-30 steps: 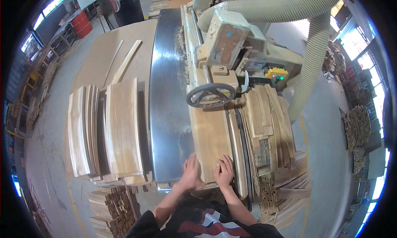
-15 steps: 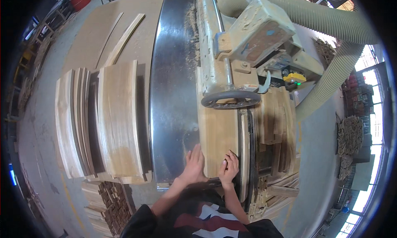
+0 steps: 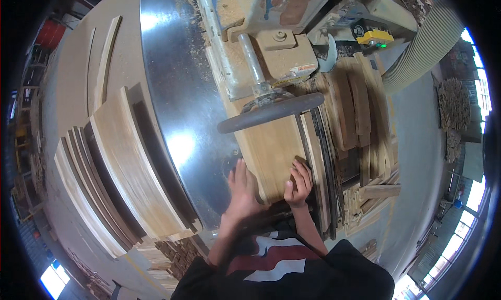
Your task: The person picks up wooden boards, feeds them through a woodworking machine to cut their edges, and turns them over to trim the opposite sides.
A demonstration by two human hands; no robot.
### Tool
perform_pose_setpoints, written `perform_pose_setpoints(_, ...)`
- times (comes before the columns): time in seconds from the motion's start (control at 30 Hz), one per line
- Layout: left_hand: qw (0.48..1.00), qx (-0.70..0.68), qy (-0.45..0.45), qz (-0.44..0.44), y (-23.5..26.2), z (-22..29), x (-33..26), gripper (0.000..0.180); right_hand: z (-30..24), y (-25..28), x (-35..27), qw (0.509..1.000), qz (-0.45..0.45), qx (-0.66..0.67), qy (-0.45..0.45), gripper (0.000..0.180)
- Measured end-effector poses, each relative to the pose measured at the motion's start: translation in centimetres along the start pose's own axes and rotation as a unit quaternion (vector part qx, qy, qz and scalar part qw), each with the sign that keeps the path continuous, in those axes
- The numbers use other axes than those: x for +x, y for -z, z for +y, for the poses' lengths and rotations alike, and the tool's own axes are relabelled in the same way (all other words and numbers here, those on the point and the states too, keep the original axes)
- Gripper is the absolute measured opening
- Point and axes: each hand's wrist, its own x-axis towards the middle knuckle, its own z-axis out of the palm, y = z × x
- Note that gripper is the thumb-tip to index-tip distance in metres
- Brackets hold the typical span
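Note:
A pale wooden board (image 3: pixel 271 151) lies lengthwise on the machine, its far end hidden under the handwheel (image 3: pixel 271 112) and machine head. My left hand (image 3: pixel 242 190) rests along the board's left edge near its close end, fingers stretched out and thumb spread towards the corner. At the board's right edge my right hand (image 3: pixel 298 185) has bent fingers and the thumb near them. A small dark-brown bit shows by its fingertips, and what it is I cannot make out. Beside that edge runs a narrow wooden strip (image 3: pixel 315 164).
Left of the shiny metal table (image 3: pixel 182 107), wide boards (image 3: pixel 130 169) and a stack of narrower ones (image 3: pixel 88 185) lie on a panel. Offcuts (image 3: pixel 360 107) crowd the right side. A ribbed hose (image 3: pixel 425 47) hangs at the upper right.
My view has come closer and turned, so the machine looks larger and tilted. Both hands stay at the board's near end, and less of the board shows before the handwheel.

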Motion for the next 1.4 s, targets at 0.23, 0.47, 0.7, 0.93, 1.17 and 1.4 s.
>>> perform_pose_setpoints(0.23,1.000,0.005,0.012,0.026,1.9,-2.0,4.0,0.140,1.2,-2.7,2.6,1.000,0.027,0.005,-0.004,0.040)
perform_pose_setpoints(0.47,0.996,0.014,0.020,0.085,3.3,-3.6,7.7,0.144,2.3,-6.2,6.8,0.993,0.098,0.005,0.067,0.039)
perform_pose_setpoints(0.7,0.959,-0.065,0.100,0.257,2.7,-3.3,8.3,0.147,2.7,-9.3,10.2,0.990,0.123,0.000,0.070,0.033)
perform_pose_setpoints(0.93,0.918,-0.087,0.161,0.352,2.0,-3.2,11.2,0.141,4.9,-11.2,13.1,0.983,0.166,-0.078,0.021,0.029)
perform_pose_setpoints(1.17,0.854,0.007,0.079,0.515,15.7,-12.9,17.9,0.093,0.9,-8.3,5.6,0.993,-0.028,-0.108,-0.032,0.041)
perform_pose_setpoints(1.4,0.903,0.040,0.271,0.330,24.1,-19.9,26.3,0.110,0.9,-8.8,7.1,0.989,-0.036,-0.131,-0.064,0.048)
